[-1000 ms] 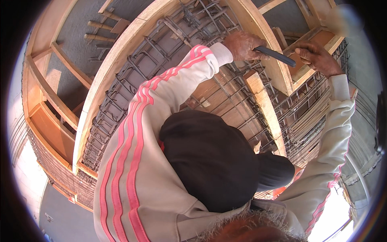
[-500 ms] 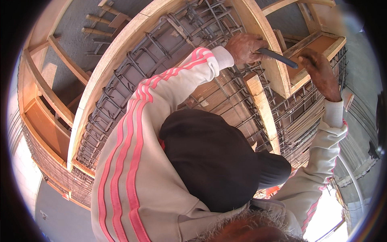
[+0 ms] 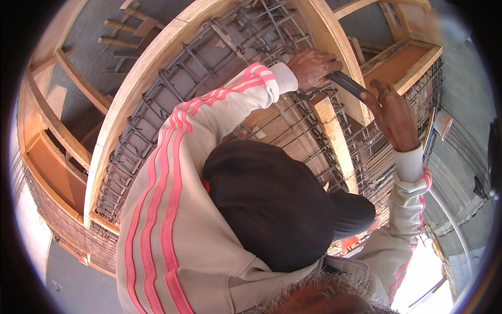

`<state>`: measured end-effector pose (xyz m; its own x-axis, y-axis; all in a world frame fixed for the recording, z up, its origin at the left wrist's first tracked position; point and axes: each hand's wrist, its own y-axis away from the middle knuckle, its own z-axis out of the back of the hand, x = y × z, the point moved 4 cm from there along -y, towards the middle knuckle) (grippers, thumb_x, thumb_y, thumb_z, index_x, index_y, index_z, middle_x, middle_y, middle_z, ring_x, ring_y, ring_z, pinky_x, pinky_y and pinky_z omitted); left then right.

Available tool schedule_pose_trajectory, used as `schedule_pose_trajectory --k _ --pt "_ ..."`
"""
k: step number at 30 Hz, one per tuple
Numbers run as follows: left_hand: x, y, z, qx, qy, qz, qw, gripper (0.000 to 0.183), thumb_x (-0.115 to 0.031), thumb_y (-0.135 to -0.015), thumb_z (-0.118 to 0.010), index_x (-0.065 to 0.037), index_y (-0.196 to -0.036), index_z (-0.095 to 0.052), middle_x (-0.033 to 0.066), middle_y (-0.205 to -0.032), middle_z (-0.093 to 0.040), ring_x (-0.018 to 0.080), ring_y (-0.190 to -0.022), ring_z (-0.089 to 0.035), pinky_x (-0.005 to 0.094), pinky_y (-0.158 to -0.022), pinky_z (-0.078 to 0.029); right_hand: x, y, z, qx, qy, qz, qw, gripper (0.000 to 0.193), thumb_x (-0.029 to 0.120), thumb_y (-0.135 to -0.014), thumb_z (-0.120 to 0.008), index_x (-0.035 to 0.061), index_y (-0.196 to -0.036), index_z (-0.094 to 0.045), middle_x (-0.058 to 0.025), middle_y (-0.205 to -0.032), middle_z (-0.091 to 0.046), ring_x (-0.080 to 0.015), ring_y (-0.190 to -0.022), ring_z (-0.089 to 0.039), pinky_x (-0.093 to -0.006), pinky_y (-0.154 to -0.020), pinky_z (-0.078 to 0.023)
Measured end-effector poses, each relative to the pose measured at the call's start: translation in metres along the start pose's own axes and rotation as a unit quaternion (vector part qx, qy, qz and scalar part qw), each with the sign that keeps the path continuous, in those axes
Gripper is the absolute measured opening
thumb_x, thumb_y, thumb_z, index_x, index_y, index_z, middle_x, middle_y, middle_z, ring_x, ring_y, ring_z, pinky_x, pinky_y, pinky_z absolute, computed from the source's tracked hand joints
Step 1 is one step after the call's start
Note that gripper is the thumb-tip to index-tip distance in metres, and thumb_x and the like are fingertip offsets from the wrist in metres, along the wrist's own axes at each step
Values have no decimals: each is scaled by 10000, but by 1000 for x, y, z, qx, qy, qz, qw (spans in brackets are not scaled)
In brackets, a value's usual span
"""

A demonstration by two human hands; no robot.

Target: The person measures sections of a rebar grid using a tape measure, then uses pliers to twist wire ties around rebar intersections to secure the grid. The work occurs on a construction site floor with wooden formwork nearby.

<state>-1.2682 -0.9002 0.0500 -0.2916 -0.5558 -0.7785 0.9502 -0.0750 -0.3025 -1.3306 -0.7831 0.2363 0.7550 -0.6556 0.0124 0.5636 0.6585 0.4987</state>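
Neither my left hand nor my right hand shows. In front of me, seen from above and behind, is another person in a black cap (image 3: 266,206) and a light sweatshirt (image 3: 209,230) with pink stripes. That person's left hand (image 3: 314,69) grips one end of a slim, dark, flat bar (image 3: 346,83), whose exact kind I cannot make out. The fingers of the person's right hand (image 3: 395,118) meet its other end. They hold it level with a wooden board (image 3: 345,44), above steel rebar (image 3: 204,57) tied into cages.
A long timber edge (image 3: 137,68) runs along the rebar on the left. A short wooden post (image 3: 334,141) stands among the bars. Wooden frames with orange-brown panels (image 3: 395,68) lie on both sides. At right, a white hose (image 3: 452,214) crosses grey concrete. Something fuzzy and reddish (image 3: 334,301) blurs the lower edge.
The other person's right hand has moved left and down, and its fingers now touch the dark bar. The left hand keeps its grip. The whole view has shifted slightly.
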Motion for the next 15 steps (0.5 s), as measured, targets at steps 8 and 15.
schedule_pose_trajectory --k 8,15 --pt "-6 -9 1 -161 -41 93 982 389 -150 -727 -764 -101 -1064 -576 81 -977 -562 300 -985 -588 449 -864 -470 16 -75 -29 60 194 42 978 319 232 -866 -673 78 -1126 -567 -135 -942 -685 -323 -916 -692 -496 -767 -536" --pt "4 -24 12 -196 -42 146 969 371 -180 -720 -763 -90 -1039 -598 97 -993 -597 295 -1006 -592 455 -894 -450 33 -88 -26 -109 436 102 888 193 144 -874 -626 118 -1059 -575 -31 -976 -625 -202 -950 -652 -396 -807 -521"
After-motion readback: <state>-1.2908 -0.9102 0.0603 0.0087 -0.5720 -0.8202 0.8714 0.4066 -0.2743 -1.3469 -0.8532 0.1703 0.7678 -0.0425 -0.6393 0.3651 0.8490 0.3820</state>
